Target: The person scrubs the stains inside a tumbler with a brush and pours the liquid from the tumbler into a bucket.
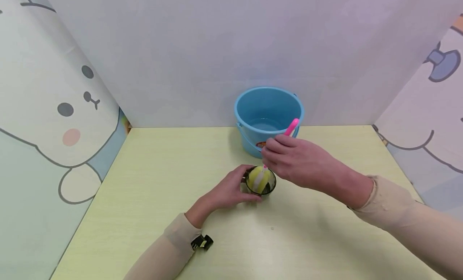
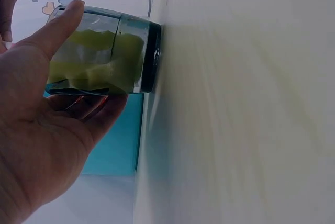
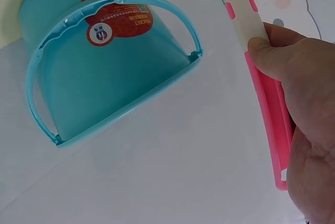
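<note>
A see-through dark drinking glass (image 1: 271, 188) stands on the table, and my left hand (image 1: 231, 187) holds it around the side, thumb on one side and fingers on the other. Inside the glass is the yellow-and-white sponge head (image 1: 258, 179) of a cup brush, seen through the wall in the left wrist view. My right hand (image 1: 300, 159) grips the brush's pink handle (image 1: 291, 126) above the glass. In the right wrist view the thumb presses the white part of the brush (image 3: 246, 17). The right-hand fingers are partly hidden behind the handle there.
Just behind the glass and hands stands a blue bucket (image 1: 265, 88) with a red label and a carrying handle, close to the back wall. Cartoon-printed panels (image 1: 72, 151) rise along both sides of the pale yellow table (image 1: 173, 151).
</note>
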Demonstrator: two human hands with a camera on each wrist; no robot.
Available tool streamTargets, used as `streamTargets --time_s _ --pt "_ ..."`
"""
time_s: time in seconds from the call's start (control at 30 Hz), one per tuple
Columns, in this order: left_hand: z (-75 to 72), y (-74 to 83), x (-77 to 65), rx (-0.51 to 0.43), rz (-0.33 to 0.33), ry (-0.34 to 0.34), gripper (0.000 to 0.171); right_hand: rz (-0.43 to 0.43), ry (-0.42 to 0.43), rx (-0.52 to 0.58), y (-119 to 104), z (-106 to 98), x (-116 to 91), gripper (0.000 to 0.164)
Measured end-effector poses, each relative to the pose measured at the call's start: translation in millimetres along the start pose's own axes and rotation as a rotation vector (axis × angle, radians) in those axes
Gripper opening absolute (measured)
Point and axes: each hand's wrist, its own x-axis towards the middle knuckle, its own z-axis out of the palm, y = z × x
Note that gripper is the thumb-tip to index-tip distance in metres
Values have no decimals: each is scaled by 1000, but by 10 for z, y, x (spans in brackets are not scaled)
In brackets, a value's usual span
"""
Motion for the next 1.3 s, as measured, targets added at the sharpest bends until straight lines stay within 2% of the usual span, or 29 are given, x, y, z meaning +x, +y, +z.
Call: streamTargets --time_s 0.33,0.53,0.7,0.97,1.3 --pt "1 10 5 8 -3 5 87 -6 -27 -61 9 -65 22 58" --pt "-2 18 4 3 7 6 87 -17 -45 -64 19 -97 36 51" --pt "-2 17 5 -2 10 4 86 -24 -56 -51 29 -122 43 45" --pt "-2 21 5 15 -9 4 87 -15 -72 22 47 -156 13 45" --pt "0 9 13 35 -8 5 87 1 -28 90 77 -176 -45 45"
